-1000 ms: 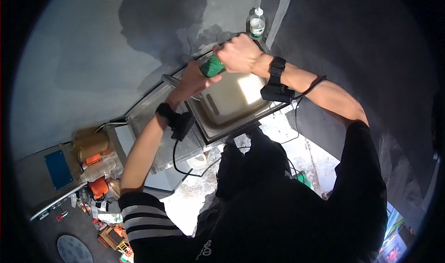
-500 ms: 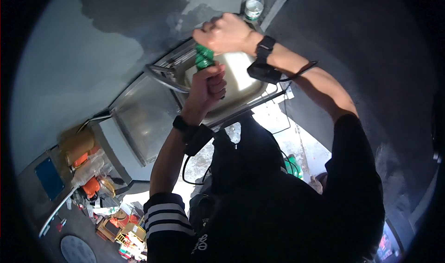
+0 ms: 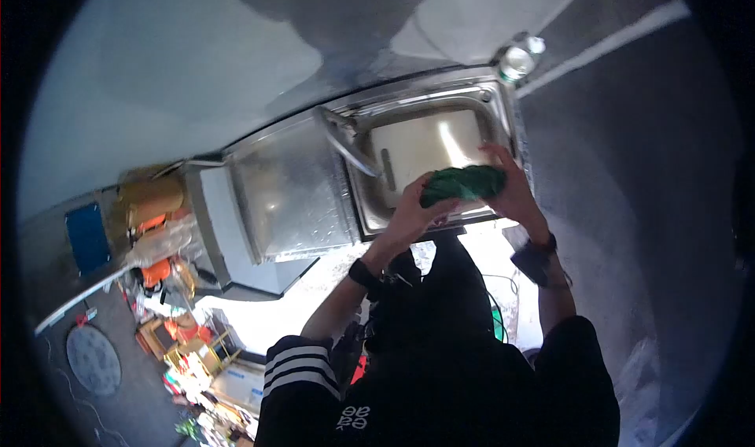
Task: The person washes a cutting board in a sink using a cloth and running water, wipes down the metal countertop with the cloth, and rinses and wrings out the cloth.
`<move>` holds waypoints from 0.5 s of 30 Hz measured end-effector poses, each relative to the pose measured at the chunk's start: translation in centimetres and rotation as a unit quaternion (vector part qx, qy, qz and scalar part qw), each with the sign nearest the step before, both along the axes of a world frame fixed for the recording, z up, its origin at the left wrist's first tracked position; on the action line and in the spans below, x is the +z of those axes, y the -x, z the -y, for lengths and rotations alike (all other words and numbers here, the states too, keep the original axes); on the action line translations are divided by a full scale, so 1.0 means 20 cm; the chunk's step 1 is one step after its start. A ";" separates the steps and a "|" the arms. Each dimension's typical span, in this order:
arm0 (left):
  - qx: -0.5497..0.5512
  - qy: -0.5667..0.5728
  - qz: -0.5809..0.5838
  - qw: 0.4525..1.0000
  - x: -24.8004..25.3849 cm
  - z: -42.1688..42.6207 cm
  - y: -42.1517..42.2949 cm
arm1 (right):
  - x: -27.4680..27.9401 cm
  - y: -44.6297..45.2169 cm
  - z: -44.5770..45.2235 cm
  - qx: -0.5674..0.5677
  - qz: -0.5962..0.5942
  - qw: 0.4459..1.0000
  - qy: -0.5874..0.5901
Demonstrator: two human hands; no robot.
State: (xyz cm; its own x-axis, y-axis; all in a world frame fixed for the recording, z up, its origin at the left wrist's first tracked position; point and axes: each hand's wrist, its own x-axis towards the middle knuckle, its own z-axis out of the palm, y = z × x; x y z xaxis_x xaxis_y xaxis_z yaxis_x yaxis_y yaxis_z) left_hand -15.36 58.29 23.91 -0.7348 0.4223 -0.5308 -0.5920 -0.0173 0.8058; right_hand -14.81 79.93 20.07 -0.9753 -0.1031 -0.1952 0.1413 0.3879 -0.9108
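A crumpled, twisted green cloth is stretched sideways between my two hands, over the near part of the sink. My left hand is closed on its left end, with the thumb along the lower side. At the other end, my right hand grips the cloth, some fingers raised above it. A pale rectangular board with a dark slot lies in the basin. The faucet slants over the basin's left side.
A clear bottle with a white cap stands at the sink's back right corner. The metal drainboard lies left of the basin. Farther left are a blue panel, plastic bags, orange items and a round grey disc.
Both hands have come down nearer my body with the cloth. It has turned from upright to sideways, and my hands are farther apart. The camera view has shifted.
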 end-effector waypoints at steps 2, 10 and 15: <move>-0.017 0.097 -0.193 0.976 0.01 0.09 -0.07 | 0.07 -0.13 0.03 0.052 -0.002 0.995 0.082; 0.358 -0.213 0.016 0.909 -0.10 0.59 -0.47 | 0.02 -0.31 0.73 0.108 -0.024 0.986 0.128; 0.502 -0.140 0.024 0.853 -0.13 0.89 -0.63 | -0.06 -0.36 1.26 0.172 -0.020 0.969 0.179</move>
